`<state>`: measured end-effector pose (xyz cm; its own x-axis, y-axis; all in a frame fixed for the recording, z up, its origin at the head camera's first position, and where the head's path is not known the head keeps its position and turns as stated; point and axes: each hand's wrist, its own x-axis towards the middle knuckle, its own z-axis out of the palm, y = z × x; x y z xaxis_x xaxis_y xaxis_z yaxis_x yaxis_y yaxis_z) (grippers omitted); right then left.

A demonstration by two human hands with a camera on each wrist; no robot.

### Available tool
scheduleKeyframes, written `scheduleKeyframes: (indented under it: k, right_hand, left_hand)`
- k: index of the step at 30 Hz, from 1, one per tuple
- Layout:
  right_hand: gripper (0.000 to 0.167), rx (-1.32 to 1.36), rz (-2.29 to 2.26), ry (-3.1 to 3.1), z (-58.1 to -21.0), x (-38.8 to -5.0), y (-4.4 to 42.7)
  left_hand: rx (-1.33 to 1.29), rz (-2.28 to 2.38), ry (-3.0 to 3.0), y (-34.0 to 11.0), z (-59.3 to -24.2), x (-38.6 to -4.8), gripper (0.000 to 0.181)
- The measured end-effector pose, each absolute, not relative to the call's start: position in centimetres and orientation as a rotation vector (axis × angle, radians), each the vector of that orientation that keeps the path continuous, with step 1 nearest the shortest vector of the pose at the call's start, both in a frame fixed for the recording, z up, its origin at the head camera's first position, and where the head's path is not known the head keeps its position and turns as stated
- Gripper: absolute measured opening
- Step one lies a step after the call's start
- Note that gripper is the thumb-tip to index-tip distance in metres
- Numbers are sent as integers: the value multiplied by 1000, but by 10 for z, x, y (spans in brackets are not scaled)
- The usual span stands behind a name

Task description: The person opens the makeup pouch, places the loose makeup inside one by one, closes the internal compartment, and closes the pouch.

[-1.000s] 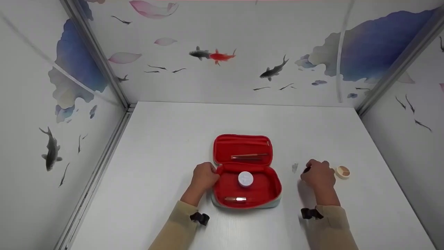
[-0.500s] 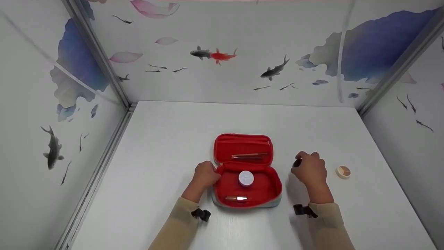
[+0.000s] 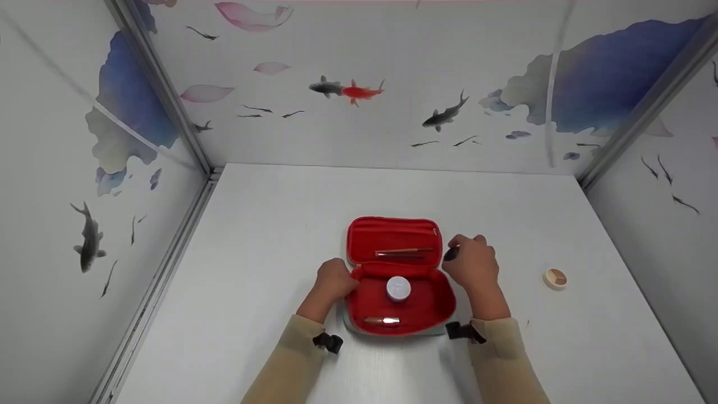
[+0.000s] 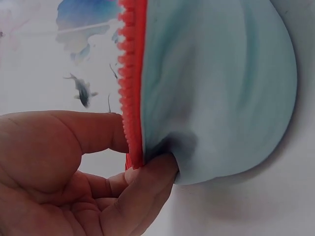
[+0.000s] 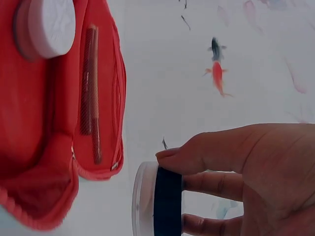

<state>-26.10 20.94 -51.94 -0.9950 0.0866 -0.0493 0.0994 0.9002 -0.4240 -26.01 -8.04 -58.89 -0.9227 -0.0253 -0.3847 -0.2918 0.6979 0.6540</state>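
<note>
An unzipped pouch with a red lining and pale blue-green outside lies spread on the white table. My left hand pinches its left zippered edge between thumb and fingers. With my right hand I grip a small round jar that has a dark band and a clear end, just off the pouch's right side. A round white-lidded container sits in the pouch's lower half, and a short brush lies near the front wall. Two slim sticks, perhaps brushes, lie in the lid half.
A small round cream-coloured makeup palette with divided tan sections lies on the table to the right. White panels printed with fish and petals enclose the table at the back and sides.
My right hand has moved left with the round jar, from near the palette to beside the pouch. The left hand keeps its pinch on the pouch edge.
</note>
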Motion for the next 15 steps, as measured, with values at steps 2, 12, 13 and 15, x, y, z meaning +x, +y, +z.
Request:
scheduleKeyframes:
  k: [2, 12, 13, 15]
  right_hand:
    - [38, 131, -689, 3037, -518, -263, 200]
    - [30, 39, -698, 3044, -515, -262, 161]
    - [31, 36, -698, 3041, -515, -262, 158]
    - [33, 28, -700, 3035, -516, -261, 153]
  left_hand:
    - [-250, 1070, 2563, -80, -589, -261, 14]
    - [-196, 1018, 2593, -79, -586, -261, 9]
    - [-183, 1010, 2601, -79, -586, -261, 9]
    - [-160, 994, 2616, -80, -585, -261, 9]
